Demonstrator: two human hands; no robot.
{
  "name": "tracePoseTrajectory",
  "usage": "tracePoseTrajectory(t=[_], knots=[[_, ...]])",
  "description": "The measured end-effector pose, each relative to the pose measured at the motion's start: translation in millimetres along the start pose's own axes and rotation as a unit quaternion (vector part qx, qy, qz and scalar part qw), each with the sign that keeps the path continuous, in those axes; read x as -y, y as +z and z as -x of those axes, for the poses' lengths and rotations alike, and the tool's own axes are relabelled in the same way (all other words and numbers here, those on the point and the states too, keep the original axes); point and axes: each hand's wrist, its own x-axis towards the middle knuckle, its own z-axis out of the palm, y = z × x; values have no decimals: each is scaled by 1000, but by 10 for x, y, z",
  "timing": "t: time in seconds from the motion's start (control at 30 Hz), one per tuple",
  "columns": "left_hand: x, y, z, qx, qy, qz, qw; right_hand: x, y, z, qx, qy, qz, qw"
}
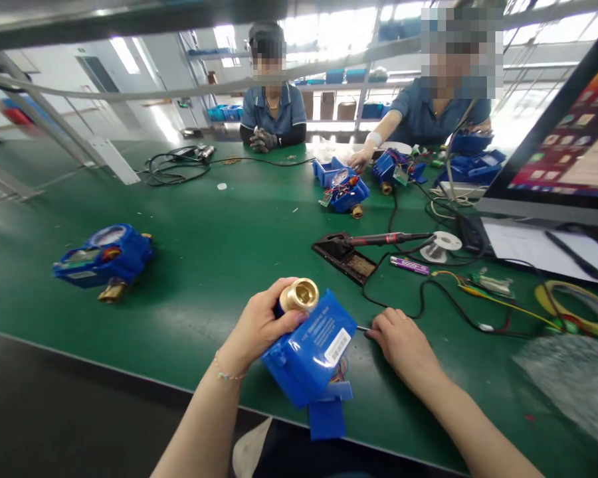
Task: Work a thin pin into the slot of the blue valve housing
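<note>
My left hand (266,318) is closed around the brass pipe end of a blue water meter (309,352). The meter is tilted over the front table edge, its label side turned up and wires and a blue flap hanging below. My right hand (401,342) rests on the table just right of the meter, fingers closed. A thin metal rod (363,328) sticks out of its fingertips toward the meter; the rest of it is hidden in the hand. Another blue meter (109,255), with its circuit board exposed, lies at the left.
A soldering iron (383,238) lies on its stand (346,262), near a solder spool (441,245) and a purple battery (409,265). Cables, yellow tape (578,305), bubble wrap (568,378) and a monitor (568,126) occupy the right. Across the table, two people sit by more opened meters (346,192).
</note>
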Motion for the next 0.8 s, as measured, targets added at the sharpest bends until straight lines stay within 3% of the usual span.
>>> tracePoseTrajectory(t=[0.13, 0.27, 0.33, 0.43, 0.57, 0.8], knots=[[19, 7, 5, 6, -1, 4, 1000, 62, -347, 67, -39, -14, -66, 997], [30, -21, 9, 16, 13, 30, 999, 280, -823, 120, -82, -182, -84, 976], [42, -60, 7, 33, 30, 55, 998, 405, -974, 103, -76, -229, -65, 968], [70, -132, 1, 60, 53, 90, 993, 561, -1069, 36, -63, -274, -52, 958], [88, -195, -8, 78, 72, 109, 988, 698, -1106, -83, -97, -317, -19, 943], [66, -227, -13, 102, 110, 137, 979, 731, -1236, -270, -116, -377, 27, 919]])
